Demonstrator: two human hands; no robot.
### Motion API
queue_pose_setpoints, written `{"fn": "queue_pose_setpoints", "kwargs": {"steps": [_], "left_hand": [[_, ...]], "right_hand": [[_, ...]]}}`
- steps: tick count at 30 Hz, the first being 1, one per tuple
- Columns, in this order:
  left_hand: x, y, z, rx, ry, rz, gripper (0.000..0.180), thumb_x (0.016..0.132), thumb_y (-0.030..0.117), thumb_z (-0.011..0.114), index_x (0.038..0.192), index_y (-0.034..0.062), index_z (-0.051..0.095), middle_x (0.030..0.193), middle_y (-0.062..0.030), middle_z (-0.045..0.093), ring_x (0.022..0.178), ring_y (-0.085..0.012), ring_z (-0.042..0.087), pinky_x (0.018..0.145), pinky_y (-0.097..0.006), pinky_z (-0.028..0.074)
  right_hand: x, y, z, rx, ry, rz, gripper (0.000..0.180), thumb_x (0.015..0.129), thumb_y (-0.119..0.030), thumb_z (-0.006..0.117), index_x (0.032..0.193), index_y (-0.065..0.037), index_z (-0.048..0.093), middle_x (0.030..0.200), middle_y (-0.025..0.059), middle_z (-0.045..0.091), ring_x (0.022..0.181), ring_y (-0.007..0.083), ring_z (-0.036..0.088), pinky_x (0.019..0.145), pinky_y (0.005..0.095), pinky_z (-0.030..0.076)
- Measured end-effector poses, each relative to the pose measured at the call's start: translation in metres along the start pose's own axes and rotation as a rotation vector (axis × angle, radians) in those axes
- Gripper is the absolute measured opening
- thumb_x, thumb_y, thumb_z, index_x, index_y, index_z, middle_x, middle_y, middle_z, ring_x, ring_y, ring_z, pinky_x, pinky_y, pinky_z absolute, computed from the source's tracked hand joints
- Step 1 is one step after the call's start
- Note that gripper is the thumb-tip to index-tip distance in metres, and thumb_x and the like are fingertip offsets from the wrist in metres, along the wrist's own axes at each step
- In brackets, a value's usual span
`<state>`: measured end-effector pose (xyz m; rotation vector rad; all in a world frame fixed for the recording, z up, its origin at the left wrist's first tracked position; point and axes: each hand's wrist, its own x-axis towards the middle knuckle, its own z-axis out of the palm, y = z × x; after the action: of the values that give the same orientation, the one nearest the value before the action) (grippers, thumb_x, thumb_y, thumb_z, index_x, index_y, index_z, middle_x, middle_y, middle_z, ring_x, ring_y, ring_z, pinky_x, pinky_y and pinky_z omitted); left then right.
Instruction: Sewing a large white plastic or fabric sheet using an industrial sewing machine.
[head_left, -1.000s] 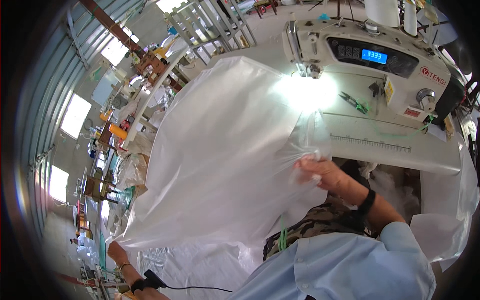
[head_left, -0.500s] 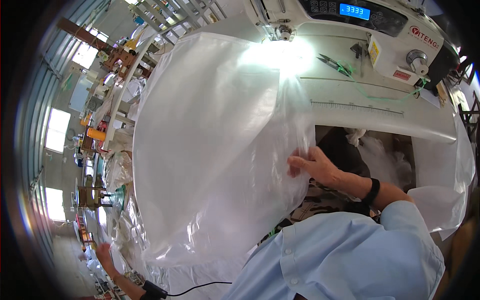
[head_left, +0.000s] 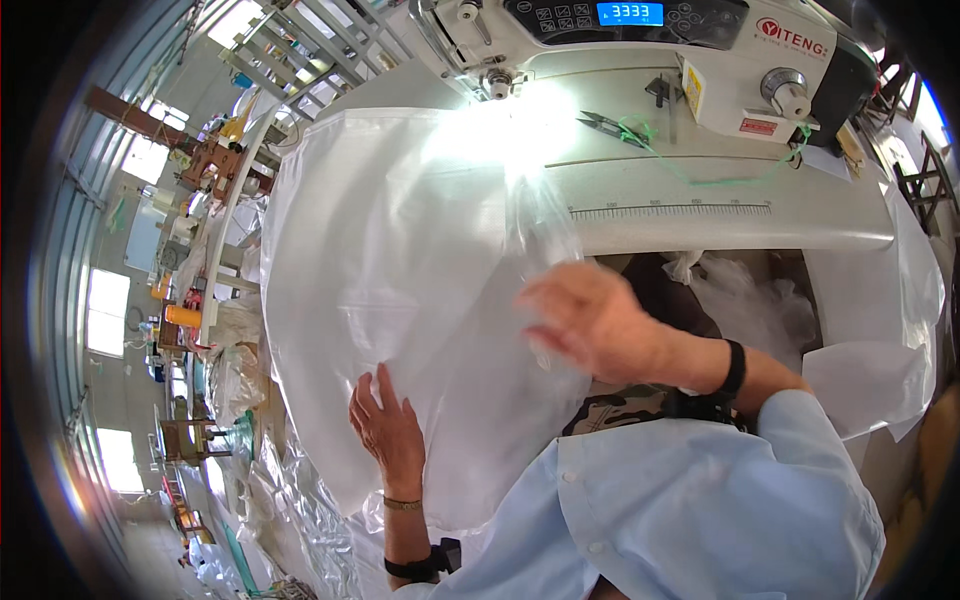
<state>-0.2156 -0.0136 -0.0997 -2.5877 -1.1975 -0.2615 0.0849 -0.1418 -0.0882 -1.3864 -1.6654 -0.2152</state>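
A large white woven sheet (head_left: 400, 260) is spread over the sewing table, its far edge under the needle of the white sewing machine (head_left: 640, 50). My left hand (head_left: 388, 430) lies flat on the sheet's near part, fingers apart. Motion blurs my right hand (head_left: 590, 320) at the sheet's right edge, by a strip of clear plastic (head_left: 545, 230); whether it grips the edge I cannot tell. A black band is on each wrist.
Small snips (head_left: 610, 125) with green cord lie on the machine bed. A ruler strip (head_left: 670, 210) runs along the table front. More white material (head_left: 870, 370) hangs at right. Crumpled clear plastic (head_left: 290, 500) lies at lower left, with shelving and clutter beyond.
My left hand has come up from the lower left and now rests on the sheet. The right hand has shifted along the sheet's right edge. The view has tilted toward the machine.
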Motion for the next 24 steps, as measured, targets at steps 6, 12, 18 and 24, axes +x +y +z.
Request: {"fn": "queue_pose_setpoints", "kwargs": {"steps": [6, 12, 18, 24], "left_hand": [[0.010, 0.003, 0.026, -0.052, 0.047, -0.172, 0.053, 0.081, 0.010, 0.071, 0.130, 0.0062, 0.051, 0.127, -0.0124, 0.050, 0.117, -0.0328, 0.049, 0.100, -0.046, 0.038], [0.009, -0.084, 0.061, -0.276, 0.230, -0.305, 0.013, 0.085, 0.010, 0.067, 0.096, 0.0033, 0.067, 0.091, -0.0106, 0.067, 0.087, -0.0290, 0.063, 0.083, -0.040, 0.048], [0.067, -0.190, -0.047, -0.887, 0.090, -0.272, 0.009, 0.085, -0.001, 0.068, 0.094, -0.0022, 0.068, 0.074, 0.0070, 0.054, 0.066, -0.0036, 0.045, 0.061, -0.019, 0.038], [0.101, -0.118, -0.196, -0.791, 0.026, -0.201, 0.039, 0.075, -0.012, 0.059, 0.110, 0.0002, 0.071, 0.072, 0.0088, 0.053, 0.062, -0.0020, 0.039, 0.057, -0.018, 0.031]], "right_hand": [[-0.048, 0.024, 0.129, 0.058, -0.212, -0.281, 0.031, 0.090, -0.035, 0.061, 0.101, -0.006, 0.064, 0.098, 0.0098, 0.065, 0.090, 0.0323, 0.062, 0.097, 0.0450, 0.039], [-0.027, 0.047, 0.111, 0.059, -0.831, -0.017, 0.029, 0.090, -0.035, 0.062, 0.091, -0.007, 0.067, 0.083, 0.0111, 0.068, 0.091, 0.0315, 0.063, 0.088, 0.0424, 0.041], [-0.016, 0.045, 0.114, 0.012, -1.038, 0.080, 0.037, 0.093, -0.036, 0.060, 0.108, -0.003, 0.064, 0.097, 0.0144, 0.067, 0.102, 0.0308, 0.062, 0.089, 0.0454, 0.045], [0.044, 0.005, 0.081, 0.997, -0.281, 0.456, 0.068, 0.095, -0.037, 0.060, 0.145, 0.000, 0.034, 0.136, 0.0202, 0.052, 0.125, 0.0300, 0.051, 0.105, 0.0415, 0.040]]}}
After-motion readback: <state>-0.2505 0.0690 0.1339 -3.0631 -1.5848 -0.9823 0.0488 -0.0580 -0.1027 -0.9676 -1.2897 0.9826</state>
